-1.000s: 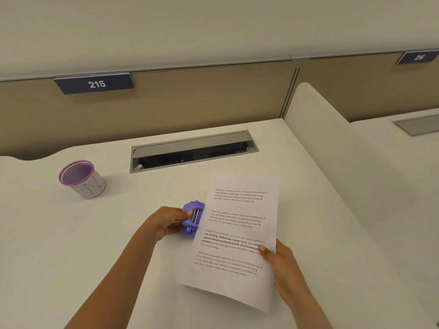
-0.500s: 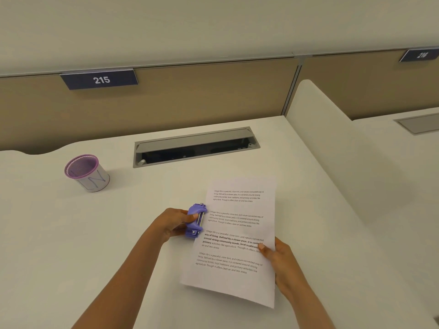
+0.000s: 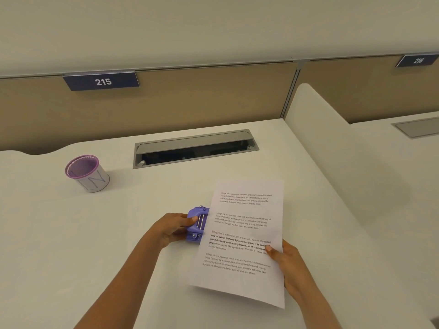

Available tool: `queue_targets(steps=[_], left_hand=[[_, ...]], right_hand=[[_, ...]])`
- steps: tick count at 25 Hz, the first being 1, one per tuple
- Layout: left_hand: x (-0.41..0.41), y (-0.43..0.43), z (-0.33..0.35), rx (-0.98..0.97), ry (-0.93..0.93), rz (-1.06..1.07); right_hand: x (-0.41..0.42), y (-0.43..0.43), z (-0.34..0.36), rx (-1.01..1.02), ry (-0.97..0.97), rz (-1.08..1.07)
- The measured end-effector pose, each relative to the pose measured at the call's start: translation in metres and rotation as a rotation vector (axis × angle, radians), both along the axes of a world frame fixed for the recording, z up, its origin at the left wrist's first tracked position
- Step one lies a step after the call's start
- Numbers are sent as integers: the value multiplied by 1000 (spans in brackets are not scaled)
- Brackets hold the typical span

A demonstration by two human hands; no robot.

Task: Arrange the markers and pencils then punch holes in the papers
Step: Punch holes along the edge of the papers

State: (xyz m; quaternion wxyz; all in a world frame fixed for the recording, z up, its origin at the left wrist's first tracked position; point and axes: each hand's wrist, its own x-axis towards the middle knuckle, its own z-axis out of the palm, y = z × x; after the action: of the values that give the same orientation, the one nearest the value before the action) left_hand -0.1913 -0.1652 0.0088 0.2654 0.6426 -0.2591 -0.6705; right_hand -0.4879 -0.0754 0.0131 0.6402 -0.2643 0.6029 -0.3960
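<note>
A printed sheet of paper (image 3: 244,233) lies slightly lifted over the white desk (image 3: 71,245). My right hand (image 3: 288,264) grips its right edge, thumb on top. My left hand (image 3: 172,227) holds a purple hole punch (image 3: 197,224) against the paper's left edge, thumb on the punch's top. The left margin of the sheet sits in the punch's slot. A purple-rimmed mesh pen cup (image 3: 85,173) stands far left; I see no markers or pencils sticking out of it.
A grey cable tray opening (image 3: 194,148) is sunk into the desk behind the paper. A white curved divider (image 3: 332,138) rises on the right. A tan partition with a "215" label (image 3: 102,81) closes the back.
The hole punch and paper have shifted slightly together, the punch now upright against the paper's left edge. Both hands keep their grips.
</note>
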Motion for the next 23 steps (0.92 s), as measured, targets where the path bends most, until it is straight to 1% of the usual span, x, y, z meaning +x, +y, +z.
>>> queue_targets(steps=[6,12,17,23], left_hand=[[-2,2,1,8,19,2],[0,2,2,-56,19,-17],[-1,3,-1,-69,10,-14],[1,4,-5,-100,2,18]], right_hand=[[0,-2,-1,1,30,58],[-1,0,-4,-41,104,59],[3,-1,-4,-74,118,102],[4,0,-9,-118,176,74]])
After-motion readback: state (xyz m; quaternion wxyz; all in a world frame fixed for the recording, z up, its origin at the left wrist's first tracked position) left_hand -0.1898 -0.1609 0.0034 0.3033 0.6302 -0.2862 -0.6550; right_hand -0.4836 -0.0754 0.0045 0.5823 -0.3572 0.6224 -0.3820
